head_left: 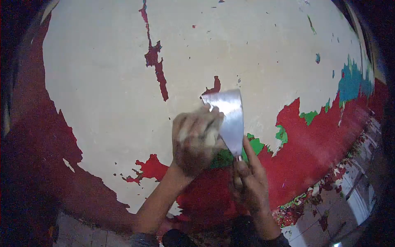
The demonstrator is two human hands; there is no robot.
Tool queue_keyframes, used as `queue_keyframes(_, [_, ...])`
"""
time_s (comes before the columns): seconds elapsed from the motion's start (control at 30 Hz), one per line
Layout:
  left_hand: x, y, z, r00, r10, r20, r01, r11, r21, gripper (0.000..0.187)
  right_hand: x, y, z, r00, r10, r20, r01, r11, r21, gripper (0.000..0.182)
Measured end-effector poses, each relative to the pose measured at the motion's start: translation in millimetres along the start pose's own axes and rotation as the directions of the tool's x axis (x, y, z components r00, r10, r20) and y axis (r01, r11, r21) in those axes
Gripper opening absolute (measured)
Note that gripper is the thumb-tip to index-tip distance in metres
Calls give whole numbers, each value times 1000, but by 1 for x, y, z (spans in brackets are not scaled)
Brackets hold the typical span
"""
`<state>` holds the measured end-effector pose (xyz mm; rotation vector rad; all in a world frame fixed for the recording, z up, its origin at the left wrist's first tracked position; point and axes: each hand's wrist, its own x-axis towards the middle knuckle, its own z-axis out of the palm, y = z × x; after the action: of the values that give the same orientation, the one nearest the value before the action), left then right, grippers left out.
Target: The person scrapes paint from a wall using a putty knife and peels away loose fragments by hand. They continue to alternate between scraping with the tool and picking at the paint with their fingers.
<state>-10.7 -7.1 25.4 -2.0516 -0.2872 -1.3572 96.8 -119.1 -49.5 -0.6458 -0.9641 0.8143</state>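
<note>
My right hand (249, 181) is closed around the handle of a wide metal putty knife (231, 117), its blade pointing away from me over the surface. Beside the blade is my left hand (195, 138), blurred by movement, with its fingertips at the blade's left edge. Whether those fingers hold anything cannot be made out. Beneath both hands lies a large cream-coloured surface (111, 82) with ragged remains of red paint (304, 140). Close to the right hand, a green paint patch (256, 146) shows. A small dark red strip (214, 85) sits just beyond the blade tip.
A long dark red strip (161, 78) runs down the upper middle. Blue paint (351, 82) remains at the far right. Paint flakes (298, 208) litter the tiled floor (327, 220) along the lower right edge. Darker red (61, 144) borders the left side.
</note>
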Motion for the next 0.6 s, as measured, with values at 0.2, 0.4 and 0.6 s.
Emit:
queue_keyframes(0.2, [3,6,3,1000,-2,-11,2,1000,-17,36,-4,-7,-3,1000,27,-5,-27,999,33,63])
queue_keyframes(0.4, [9,6,6,1000,27,-2,-27,1000,10,35,-1,-7,-5,998,28,-61,-27,999,18,59])
queue_keyframes(0.6, [13,10,4,999,18,28,-18,1000,-24,37,-2,-2,-12,998,-19,-54,17,999,-46,59])
